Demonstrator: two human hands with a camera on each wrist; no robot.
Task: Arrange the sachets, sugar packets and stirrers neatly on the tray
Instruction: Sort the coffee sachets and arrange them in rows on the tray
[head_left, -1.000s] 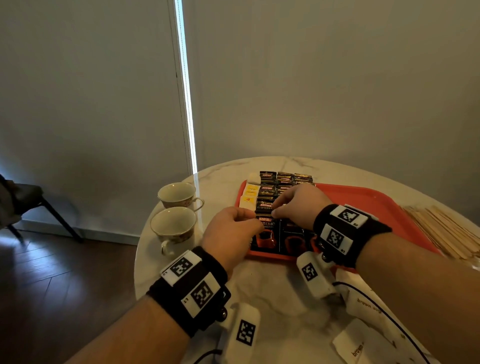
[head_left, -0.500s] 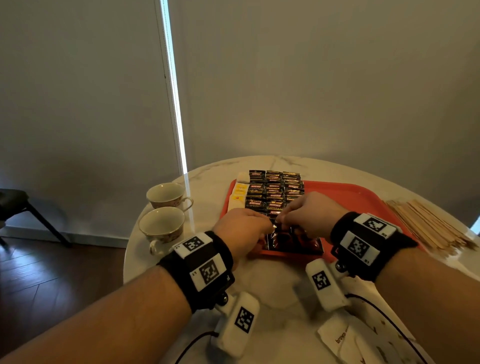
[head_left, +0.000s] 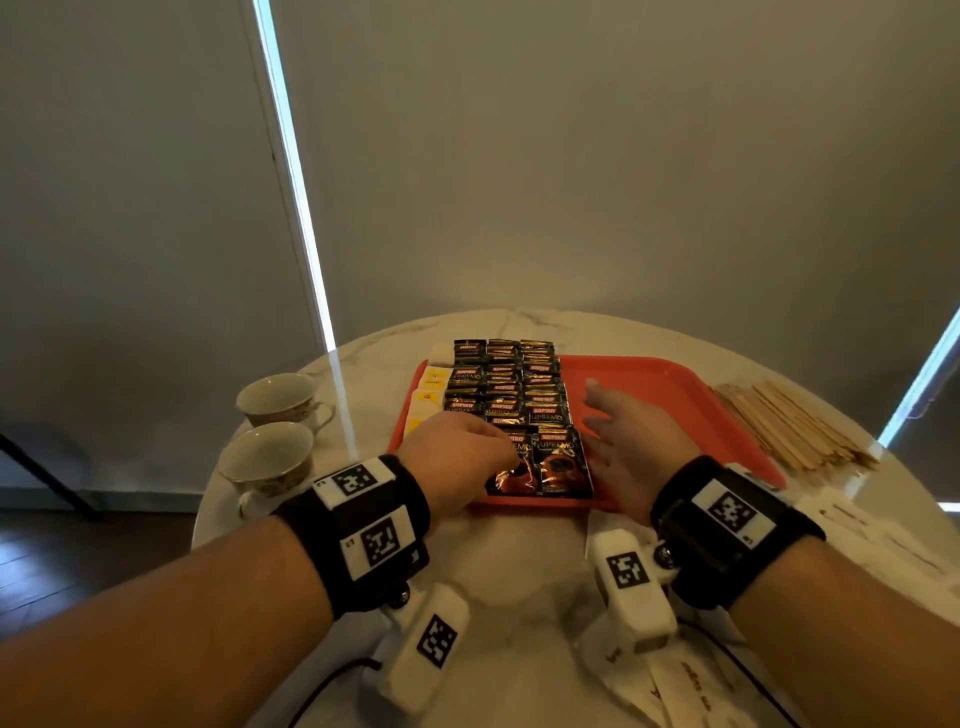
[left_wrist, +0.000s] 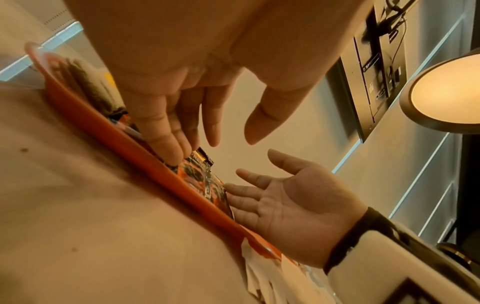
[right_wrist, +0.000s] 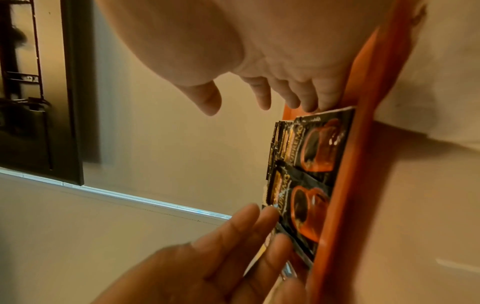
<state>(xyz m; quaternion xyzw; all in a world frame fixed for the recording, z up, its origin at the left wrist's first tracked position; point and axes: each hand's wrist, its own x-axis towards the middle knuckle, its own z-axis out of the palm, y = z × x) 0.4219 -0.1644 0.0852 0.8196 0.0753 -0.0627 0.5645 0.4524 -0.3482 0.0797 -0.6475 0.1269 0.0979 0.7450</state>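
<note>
Tray: the red tray (head_left: 675, 395) lies at mid-frame on the round marble worktop (head_left: 519, 561), its right half bare.
Sachets: black coffee sachets (head_left: 524, 395) fill the tray's left part in overlapping columns; pale and yellow packets (head_left: 431, 384) run along the tray's left edge.
Left hand: the left hand (head_left: 457, 457) rests at the nearest sachets, fingers (left_wrist: 166, 144) straight and close together, tips pressing a sachet near the tray rim.
Right hand: the right hand (head_left: 628, 441) hovers just right of the sachets, fingers spread, palm turned toward them, holding nothing.
Stirrers: wooden stirrers (head_left: 789, 426) lie heaped on the worktop right of the tray.
Sugar packets: white packets (head_left: 675, 686) lie on the worktop at lower right.
Cups: two teacups (head_left: 270, 431) stand left of the tray.
</note>
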